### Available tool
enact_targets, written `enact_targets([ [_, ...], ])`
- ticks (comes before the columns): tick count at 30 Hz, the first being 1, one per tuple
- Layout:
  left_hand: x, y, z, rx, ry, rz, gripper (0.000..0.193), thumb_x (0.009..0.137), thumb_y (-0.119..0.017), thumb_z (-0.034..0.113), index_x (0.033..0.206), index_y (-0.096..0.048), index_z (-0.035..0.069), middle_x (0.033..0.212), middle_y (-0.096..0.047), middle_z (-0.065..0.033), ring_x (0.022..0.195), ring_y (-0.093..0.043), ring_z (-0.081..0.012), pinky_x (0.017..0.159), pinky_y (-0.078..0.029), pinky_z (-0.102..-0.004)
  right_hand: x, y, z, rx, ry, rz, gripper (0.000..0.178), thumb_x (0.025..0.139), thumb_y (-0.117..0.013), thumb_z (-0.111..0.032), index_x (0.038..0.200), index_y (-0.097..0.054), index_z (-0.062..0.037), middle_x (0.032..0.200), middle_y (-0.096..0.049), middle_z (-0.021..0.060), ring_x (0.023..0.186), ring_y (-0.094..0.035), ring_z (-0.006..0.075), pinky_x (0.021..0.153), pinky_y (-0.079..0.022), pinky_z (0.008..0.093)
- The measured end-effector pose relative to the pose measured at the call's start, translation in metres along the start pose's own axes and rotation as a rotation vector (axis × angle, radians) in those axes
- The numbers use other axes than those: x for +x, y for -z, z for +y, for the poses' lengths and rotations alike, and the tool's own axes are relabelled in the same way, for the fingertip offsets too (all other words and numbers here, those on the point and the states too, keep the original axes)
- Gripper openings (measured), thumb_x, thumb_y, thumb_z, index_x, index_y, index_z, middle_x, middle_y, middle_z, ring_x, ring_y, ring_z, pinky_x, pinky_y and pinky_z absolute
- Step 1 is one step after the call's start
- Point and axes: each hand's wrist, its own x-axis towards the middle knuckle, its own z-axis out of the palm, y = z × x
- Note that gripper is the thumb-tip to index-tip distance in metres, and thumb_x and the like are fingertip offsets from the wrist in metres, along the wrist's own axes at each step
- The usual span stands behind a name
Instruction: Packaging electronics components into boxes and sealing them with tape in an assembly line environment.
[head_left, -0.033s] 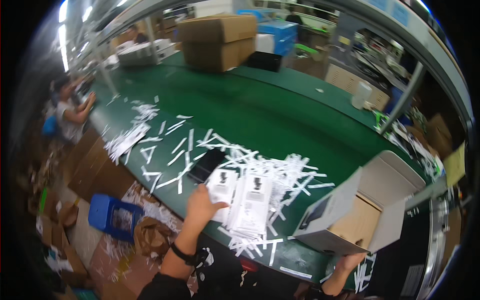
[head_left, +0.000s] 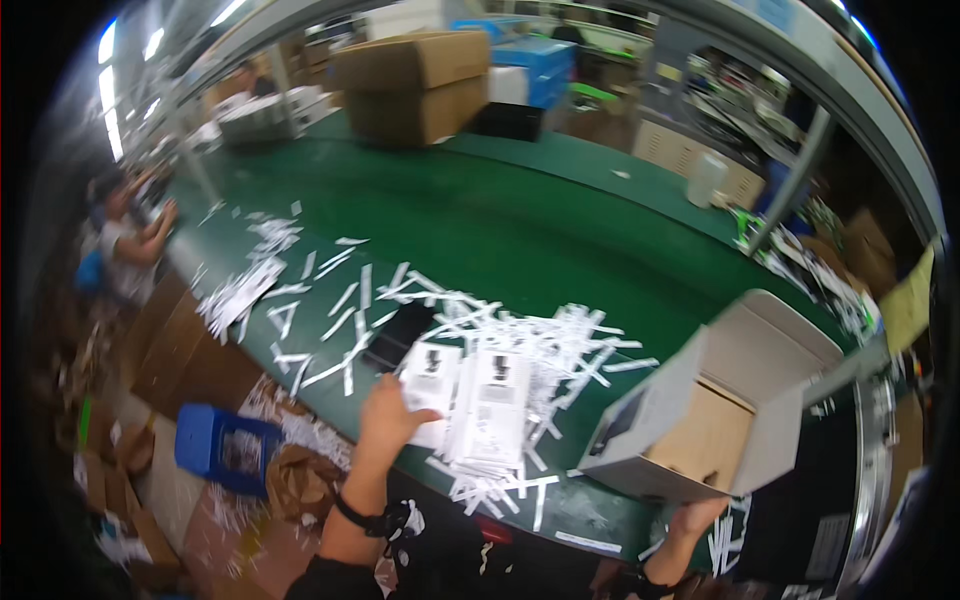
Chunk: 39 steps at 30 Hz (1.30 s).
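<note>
Since neither hold has changed, work looks static: left hand [head_left: 392, 410] pinches a white leaflet [head_left: 432, 388], lower centre; right hand [head_left: 698, 516], grip hidden, touches the box [head_left: 772, 436], lower right.

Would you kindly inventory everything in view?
Bench: one, green, centre
Leaflets: several, white, near edge of bench
Paper strips: many, white, scattered around leaflets
Flat object: one, black, just beyond leaflets
Open box: one, pale grey, bench's near right
Large carton: one, brown, bench's far side
Bin: one, blue, lower left
Nearer co-worker: one, pale top, far left
Background clutter: uncounted, mixed colours, around bench, blurred
Left hand: one, bare, on left leaflet
Right hand: one, bare, at box's lower edge
</note>
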Motion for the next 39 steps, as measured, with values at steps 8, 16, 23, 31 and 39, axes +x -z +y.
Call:
enact_targets([
  [8, 0.008, 0.086, 0.024, -0.187, -0.139, 0.294, 0.027, 0.085, -0.074, 0.010, 0.109, -0.067, -0.002, 0.098, -0.069, -0.0165, 0.090, -0.067, -0.0302, 0.079, -0.051, -0.0400, 0.000, -0.004, 0.001, -0.052, -0.130, -0.166, 0.045, 0.098, -0.061, -0.019, 0.137, -0.050, 0.0027, 0.131, -0.059, 0.0095, 0.119, -0.056, 0.0196, 0.104, -0.044, 0.0347],
  [16, -0.074, 0.118, 0.253, -1.414, -0.597, 0.151, 0.066, 0.086, -0.067, 0.022, 0.138, -0.039, -0.008, 0.101, -0.065, -0.0233, 0.089, -0.063, -0.0237, 0.078, -0.052, -0.0376, 0.002, -0.043, -0.052, 0.032, -0.031, -0.171, 0.030, 0.103, -0.055, -0.020, 0.124, -0.054, 0.0010, 0.113, -0.063, 0.0048, 0.103, -0.059, 0.0112, 0.092, -0.047, 0.0281],
  [23, -0.047, 0.035, 0.293, -0.568, -0.748, 0.338, 0.054, 0.091, -0.055, 0.004, 0.138, -0.032, -0.011, 0.135, -0.030, -0.0268, 0.126, -0.042, -0.0362, 0.107, -0.037, -0.0468, 0.000, -0.053, -0.081, -0.100, -0.033, -0.117, 0.018, 0.107, -0.046, -0.019, 0.108, -0.056, -0.0034, 0.090, -0.059, 0.0002, 0.070, -0.046, 0.0039, 0.062, -0.040, 0.0206],
  [31, -0.037, 0.010, 0.280, -0.725, -0.996, 0.540, 0.086, 0.082, -0.063, 0.002, 0.147, -0.006, 0.006, 0.143, -0.023, -0.0324, 0.126, -0.037, -0.0424, 0.100, -0.039, -0.0509, 0.012, -0.076, -0.155, -0.132, 0.477, -0.210, 0.043, 0.101, -0.047, -0.021, 0.129, -0.055, 0.0113, 0.128, -0.061, 0.0233, 0.061, -0.045, 0.0057, 0.057, -0.040, 0.0214],
  [39, -0.044, 0.041, 0.280, -0.720, -0.962, 0.398, 0.098, 0.074, -0.070, 0.005, 0.151, -0.009, 0.003, 0.145, -0.031, -0.0292, 0.121, -0.046, -0.0383, 0.101, -0.042, -0.0489, 0.011, -0.086, -0.173, -0.364, 0.623, -0.263, 0.049, 0.101, -0.051, -0.032, 0.117, -0.064, 0.0130, 0.124, -0.064, 0.0281, 0.056, -0.048, 0.0085, 0.056, -0.043, 0.0242],
])
